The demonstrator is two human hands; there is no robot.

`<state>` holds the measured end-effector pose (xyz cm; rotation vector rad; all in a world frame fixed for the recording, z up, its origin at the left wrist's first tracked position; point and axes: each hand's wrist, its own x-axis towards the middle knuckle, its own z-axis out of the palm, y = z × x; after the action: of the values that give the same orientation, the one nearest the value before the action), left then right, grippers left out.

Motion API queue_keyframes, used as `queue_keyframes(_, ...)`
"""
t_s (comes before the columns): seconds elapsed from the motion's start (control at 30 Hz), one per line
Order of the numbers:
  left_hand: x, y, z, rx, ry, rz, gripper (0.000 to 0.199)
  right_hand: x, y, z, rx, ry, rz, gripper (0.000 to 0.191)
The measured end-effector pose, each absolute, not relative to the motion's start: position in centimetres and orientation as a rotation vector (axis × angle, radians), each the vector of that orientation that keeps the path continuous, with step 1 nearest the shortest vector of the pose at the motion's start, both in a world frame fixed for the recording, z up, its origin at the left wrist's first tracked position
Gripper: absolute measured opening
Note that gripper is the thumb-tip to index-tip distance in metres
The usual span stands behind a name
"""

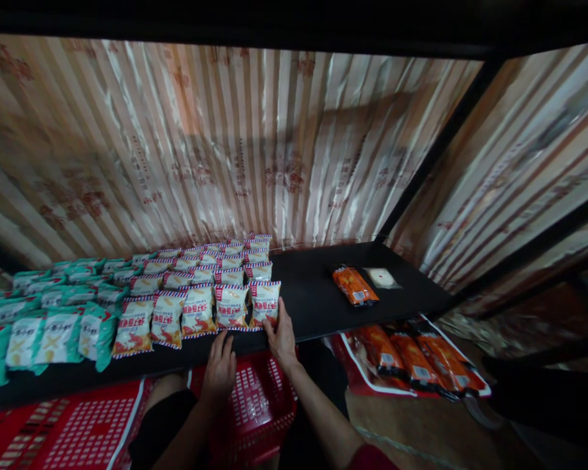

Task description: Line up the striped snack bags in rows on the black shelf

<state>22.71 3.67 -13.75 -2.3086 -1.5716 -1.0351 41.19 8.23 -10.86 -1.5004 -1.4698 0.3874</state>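
My right hand (281, 339) holds the right side of a small white snack bag (264, 303) with a striped red-and-blue edge, its thumb at the lower front. That bag stands upright at the right end of the front row. My left hand (220, 365) rests at the front edge of the black shelf (304, 287), fingers apart and slightly bent, just below another white snack bag (230, 305). Several rows of the same bags stand behind these. Teal-and-white snack bags (61, 334) fill the shelf's left part.
An orange packet (353, 286) and a small white packet (383, 278) lie on the shelf's right side. Below are a red basket (259, 398) between the legs, another red basket (93, 418) at left, and a basket of orange packets (411, 356) at right. A striped sheet (215, 150) hangs behind.
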Motion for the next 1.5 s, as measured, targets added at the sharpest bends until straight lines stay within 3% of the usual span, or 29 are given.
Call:
queue_keyframes(0.17,22.6,3.8,-13.9,-2.286,-1.518,-1.046,0.033,41.4,8.3,-10.4,-1.533,-1.415,0.448,0.075)
queue_keyframes(0.57,23.6,3.0,-12.4,-2.265,-1.297,-0.792,0.041,41.9,9.5,-10.1,-1.477,-1.460,0.476,0.073)
queue_keyframes(0.97,25.6,7.7,-9.8,-2.470,-0.972,-0.611,0.048,42.3,10.2,-10.6,-1.421,-1.533,0.459,0.069)
queue_keyframes(1.17,25.5,7.7,-11.3,-2.599,-0.733,-0.491,0.041,42.4,10.0,-11.1,-1.471,-1.517,0.475,0.065)
queue_keyframes(1.5,24.4,6.4,-11.0,-2.730,-0.781,-0.489,0.038,41.9,10.1,-10.7,-1.437,-1.366,0.626,0.070)
